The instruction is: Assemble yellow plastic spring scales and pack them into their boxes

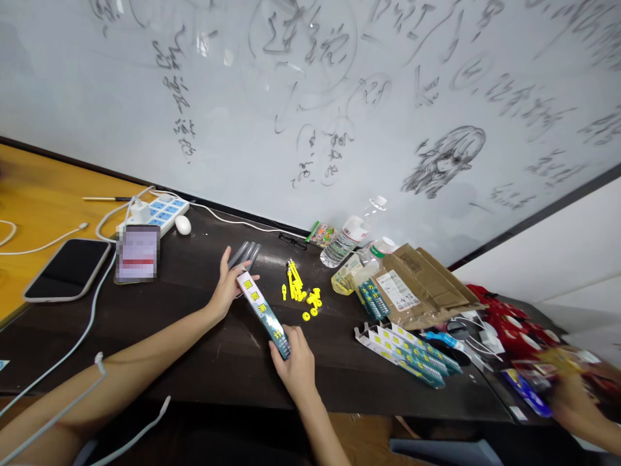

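A long narrow box (264, 312), white at its upper end and dark green at its lower end, lies tilted between my hands. My right hand (295, 362) is wrapped round the green end. My left hand (227, 285) is at the white end, its thumb and fingers about the box's top edge. Just beyond my left hand lie several clear tubes (250, 254). Right of the box are yellow sticks (294, 279) and small yellow pieces (314, 301). More such boxes (405, 353) lie side by side farther right.
Cardboard (422, 285), a water bottle (342, 239) and a bottle of yellow liquid (352, 275) stand back right. Left are a phone (68, 268), a pixelated device (138, 254), a power strip (167, 210) and cables. Another person's hand (577, 401) is at far right.
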